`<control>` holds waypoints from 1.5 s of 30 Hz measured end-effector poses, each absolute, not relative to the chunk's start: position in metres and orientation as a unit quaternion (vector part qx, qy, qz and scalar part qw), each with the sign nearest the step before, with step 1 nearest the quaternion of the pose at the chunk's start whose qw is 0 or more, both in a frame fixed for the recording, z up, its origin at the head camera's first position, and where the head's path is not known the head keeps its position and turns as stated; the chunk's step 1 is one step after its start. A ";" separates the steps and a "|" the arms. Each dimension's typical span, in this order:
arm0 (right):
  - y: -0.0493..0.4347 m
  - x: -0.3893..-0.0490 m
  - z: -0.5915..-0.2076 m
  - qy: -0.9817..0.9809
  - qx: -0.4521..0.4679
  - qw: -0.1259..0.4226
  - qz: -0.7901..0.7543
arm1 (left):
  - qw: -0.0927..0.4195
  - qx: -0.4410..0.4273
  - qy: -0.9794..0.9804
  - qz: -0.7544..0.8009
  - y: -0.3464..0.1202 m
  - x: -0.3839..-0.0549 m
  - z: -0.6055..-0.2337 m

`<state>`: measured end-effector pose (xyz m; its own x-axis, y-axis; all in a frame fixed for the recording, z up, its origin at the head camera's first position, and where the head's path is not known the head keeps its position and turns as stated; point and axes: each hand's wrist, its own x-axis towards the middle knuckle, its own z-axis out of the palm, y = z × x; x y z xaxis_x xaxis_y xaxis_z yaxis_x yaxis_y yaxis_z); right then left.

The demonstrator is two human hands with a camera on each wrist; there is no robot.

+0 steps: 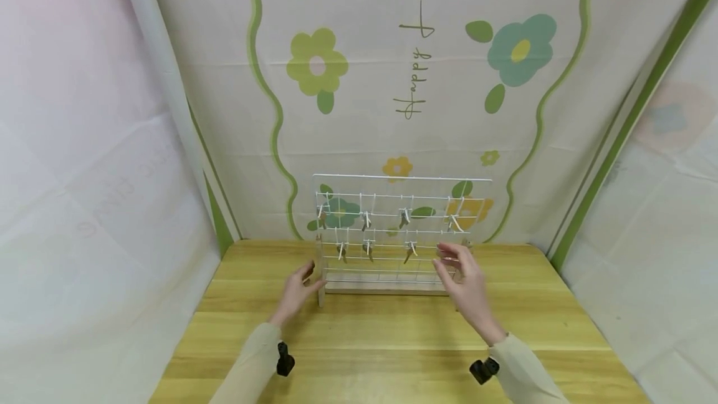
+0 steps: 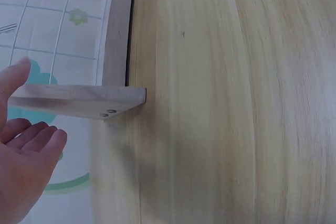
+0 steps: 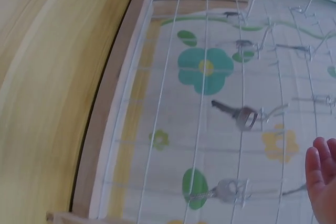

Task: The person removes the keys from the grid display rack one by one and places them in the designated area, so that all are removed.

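Observation:
A white wire grid rack (image 1: 392, 280) stands upright on the table between wooden end posts, with several keys hanging from its hooks in two rows. One key (image 3: 244, 116) hangs in the middle of the right wrist view, and a second key (image 3: 226, 190) lower down. My left hand (image 1: 296, 292) is at the left wooden post (image 2: 79, 98), thumb on one side and fingers on the other, spread apart. In front of the grid's right end is my right hand (image 1: 467, 282), its fingers loosely bent, thumb apart from them, nothing visible between them.
The wood-grain table (image 1: 381, 354) extends in front of the rack. Behind it hangs a pale cloth (image 1: 364, 136) printed with flowers, and similar cloth walls (image 1: 101, 204) close in both sides. A wooden base bar (image 1: 387, 289) runs along the rack's bottom.

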<state>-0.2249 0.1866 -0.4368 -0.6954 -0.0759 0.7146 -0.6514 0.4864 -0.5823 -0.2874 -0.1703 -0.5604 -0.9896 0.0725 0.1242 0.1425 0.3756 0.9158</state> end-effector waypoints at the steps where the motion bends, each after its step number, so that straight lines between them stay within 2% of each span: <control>1: 0.181 -0.225 -0.434 -0.798 0.234 0.315 0.457 | 0.035 -0.061 -0.826 -0.559 -0.170 -0.287 -0.560; 6: 0.159 -0.229 -0.427 -0.779 0.267 0.302 0.481 | 0.053 -0.030 -0.816 -0.575 -0.167 -0.288 -0.562; 14: 0.131 -0.238 -0.427 -0.757 0.300 0.318 0.485 | 0.065 -0.027 -0.803 -0.592 -0.160 -0.292 -0.567; 33: 0.067 -0.250 -0.419 -0.764 0.323 0.210 0.518 | 0.107 -0.027 -0.807 -0.580 -0.160 -0.297 -0.567; 37: 0.058 -0.262 -0.434 -0.768 0.323 0.193 0.518 | 0.114 -0.036 -0.810 -0.574 -0.157 -0.298 -0.571; 40: 0.051 -0.270 -0.446 -0.765 0.322 0.190 0.524 | 0.121 -0.041 -0.811 -0.571 -0.156 -0.299 -0.574; 45: 0.033 -0.275 -0.442 -0.764 0.298 0.212 0.531 | 0.130 -0.049 -0.811 -0.568 -0.155 -0.298 -0.574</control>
<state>-0.2753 0.0328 -0.4416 -0.7325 -0.2293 0.6410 -0.6807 0.2582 -0.6856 -0.2984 -0.1553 -0.5743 -0.9616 -0.0677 0.2660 0.2269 0.3494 0.9091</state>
